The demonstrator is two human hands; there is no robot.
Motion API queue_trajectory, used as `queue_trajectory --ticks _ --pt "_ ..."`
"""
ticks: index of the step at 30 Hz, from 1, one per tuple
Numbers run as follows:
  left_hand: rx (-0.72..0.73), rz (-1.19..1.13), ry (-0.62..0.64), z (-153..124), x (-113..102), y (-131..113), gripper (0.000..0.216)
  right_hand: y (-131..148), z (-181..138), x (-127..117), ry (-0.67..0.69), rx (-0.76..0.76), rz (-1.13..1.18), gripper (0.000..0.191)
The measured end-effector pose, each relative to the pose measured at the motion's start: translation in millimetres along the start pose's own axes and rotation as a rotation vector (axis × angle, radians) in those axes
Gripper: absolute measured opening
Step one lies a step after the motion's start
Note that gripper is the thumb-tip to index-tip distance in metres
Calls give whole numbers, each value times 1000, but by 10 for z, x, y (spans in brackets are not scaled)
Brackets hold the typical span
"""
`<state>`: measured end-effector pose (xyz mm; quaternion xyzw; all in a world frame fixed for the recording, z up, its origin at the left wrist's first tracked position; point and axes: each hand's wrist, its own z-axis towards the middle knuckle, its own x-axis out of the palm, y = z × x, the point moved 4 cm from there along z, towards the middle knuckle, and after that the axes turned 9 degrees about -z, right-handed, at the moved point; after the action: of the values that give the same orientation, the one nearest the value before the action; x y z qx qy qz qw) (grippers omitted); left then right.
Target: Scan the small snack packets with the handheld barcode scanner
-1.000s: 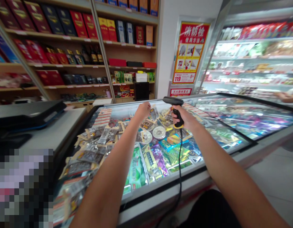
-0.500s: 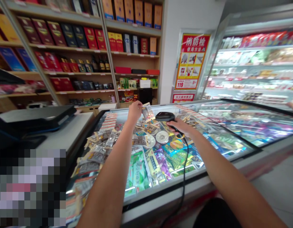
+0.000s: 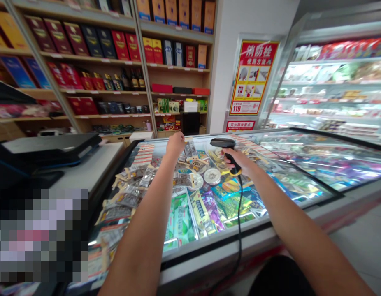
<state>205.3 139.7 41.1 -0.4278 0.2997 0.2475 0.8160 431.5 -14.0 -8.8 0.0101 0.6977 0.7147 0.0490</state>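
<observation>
Up front, left fingers point(image 3: 181, 144) pinch a packet point(image 3: 190, 150) just beside the scanner point(image 3: 223, 143) the right fingers point(image 3: 233, 159) grip.

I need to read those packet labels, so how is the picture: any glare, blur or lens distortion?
Head view: glare streaks across the freezer glass, strongest at right; the chilled shelves are blurred; the shelf uprights lean from wide-angle distortion; the left hand with its packet and the right hand with the scanner are fairly sharp.
</observation>
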Motion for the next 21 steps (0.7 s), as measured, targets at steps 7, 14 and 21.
queue_trajectory --ticks 7,14,21 --pt "-139 237 284 -128 220 2 56 114 10 -354 -151 23 574 26" --pt "249 33 865 -363 680 -760 46 152 -18 -473 -17 -84 934 20" --pt "417 -254 984 -652 1227 -1093 33 190 -18 -422 -17 -95 851 19"
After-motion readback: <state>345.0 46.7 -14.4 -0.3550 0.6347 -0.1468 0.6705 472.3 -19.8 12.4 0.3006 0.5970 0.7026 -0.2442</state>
